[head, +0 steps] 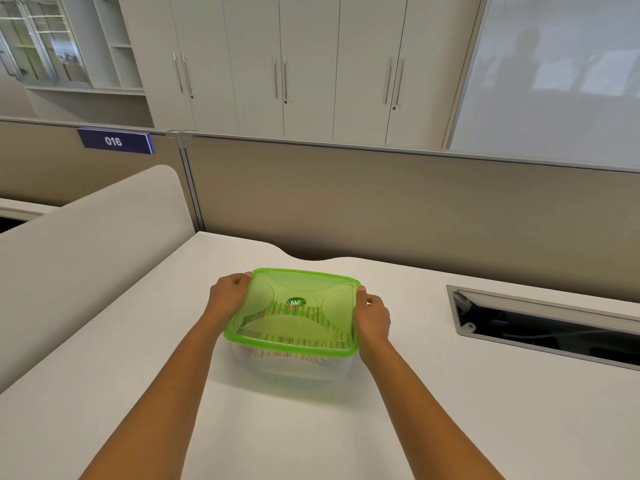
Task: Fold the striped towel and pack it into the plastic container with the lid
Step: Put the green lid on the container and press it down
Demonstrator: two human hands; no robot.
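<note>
Scene: a person stands at a white desk (450, 427) in an office cubicle, both bare arms stretched forward over the surface
Container: a clear plastic container (294, 367) sits on the desk in front of the person, about midway between the desk's near edge and the partition
Lid: a translucent green lid (294, 310) lies on top of the container, covering the whole opening; a small round label sits at its centre
Towel: the striped towel (294, 346) is inside the container, its thin stripes showing through the lid and the clear front wall; how neatly it is folded cannot be told through the plastic
Left hand: the left hand (227, 296) is curled around the lid's left edge near the far corner, fingertips touching the rim
Right hand: the right hand (372, 313) closes on the lid's right edge, thumb pressed at the rim, fingers wrapped down the side
Backdrop: a beige partition (381, 209) rises behind the desk, carrying a blue sign (114, 141) marked 016; pale cabinets (294, 64) line the wall beyond
Right of the container: a long cable slot (554, 336) is cut into the desk, well apart from the container
</note>
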